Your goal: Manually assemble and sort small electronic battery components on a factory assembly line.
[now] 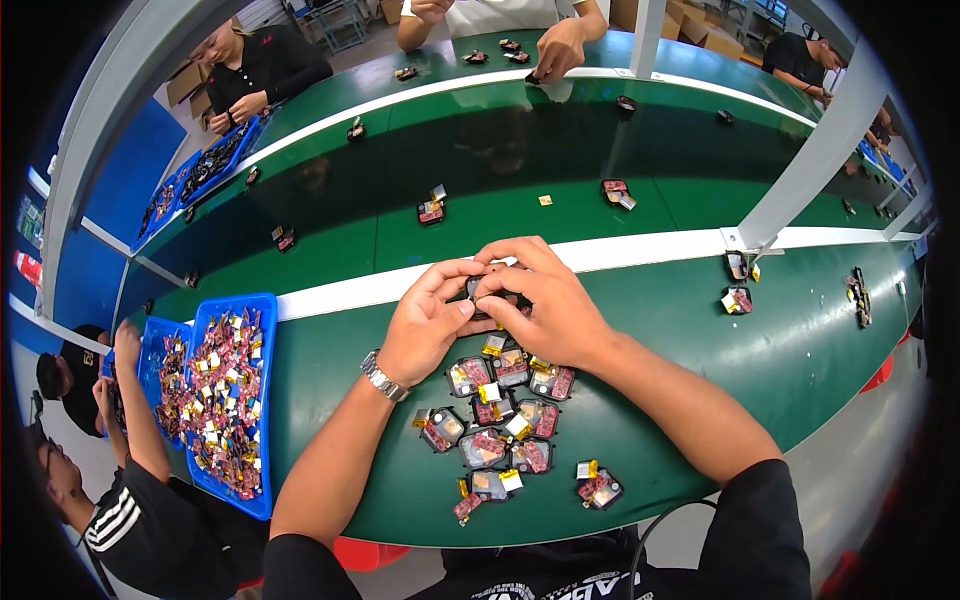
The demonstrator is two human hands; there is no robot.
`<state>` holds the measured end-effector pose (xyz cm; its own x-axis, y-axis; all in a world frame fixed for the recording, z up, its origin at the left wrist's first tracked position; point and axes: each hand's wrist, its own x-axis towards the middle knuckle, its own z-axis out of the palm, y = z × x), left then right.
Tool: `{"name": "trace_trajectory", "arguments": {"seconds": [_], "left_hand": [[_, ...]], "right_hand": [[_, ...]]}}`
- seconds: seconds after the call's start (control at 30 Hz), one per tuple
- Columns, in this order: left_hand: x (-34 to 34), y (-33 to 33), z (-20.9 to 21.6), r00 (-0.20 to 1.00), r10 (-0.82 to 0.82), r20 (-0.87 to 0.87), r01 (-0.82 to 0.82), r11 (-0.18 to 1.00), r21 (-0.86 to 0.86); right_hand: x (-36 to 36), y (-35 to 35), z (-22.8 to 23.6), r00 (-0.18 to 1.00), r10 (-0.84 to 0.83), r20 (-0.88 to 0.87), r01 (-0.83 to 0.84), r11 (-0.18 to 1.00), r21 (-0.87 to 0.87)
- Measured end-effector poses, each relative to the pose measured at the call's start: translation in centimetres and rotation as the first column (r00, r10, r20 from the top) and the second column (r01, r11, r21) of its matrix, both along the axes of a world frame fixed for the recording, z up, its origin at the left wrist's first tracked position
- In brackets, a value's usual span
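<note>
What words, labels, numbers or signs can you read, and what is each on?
Wearer's black shirt, lower edge: white lettering, partly legible, not copied here.
Black shirt at far left, above the striped sleeve: pale marking, too small to read.
Small black cases: any print too small to read.

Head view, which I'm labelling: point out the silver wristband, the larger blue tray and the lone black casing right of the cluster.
Silver wristband [384,376]: head view, middle links.
Larger blue tray [267,400]: head view, right wall.
Lone black casing [598,489]: head view, red board inside.
</note>
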<state>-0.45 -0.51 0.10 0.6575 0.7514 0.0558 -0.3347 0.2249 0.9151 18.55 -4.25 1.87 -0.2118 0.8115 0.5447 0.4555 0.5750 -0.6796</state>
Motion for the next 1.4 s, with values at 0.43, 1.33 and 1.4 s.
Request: {"name": "trace_trajectory", "arguments": {"seconds": [0.43,1.33,1.4], "left_hand": [[0.0,-0.2,0.1,0.999,0.033,0.019,-0.033,0.999,-0.014],[0.7,-0.7,1.0,0.994,0.061,-0.093,-0.063,0.998,-0.016],[0.4,-0.5,0.7,0.994,0.065,-0.088,-0.066,0.998,-0.008]], "right_hand": [[0.6,0.4,-0.7,0.929,0.085,-0.361,-0.194,0.941,-0.276],[0.1,-0.4,-1.1,1.000,-0.011,-0.011,0.011,1.000,0.003],[-0.2,-0.4,-1.3,0.999,-0.050,0.009,0.050,0.998,0.038]]}}
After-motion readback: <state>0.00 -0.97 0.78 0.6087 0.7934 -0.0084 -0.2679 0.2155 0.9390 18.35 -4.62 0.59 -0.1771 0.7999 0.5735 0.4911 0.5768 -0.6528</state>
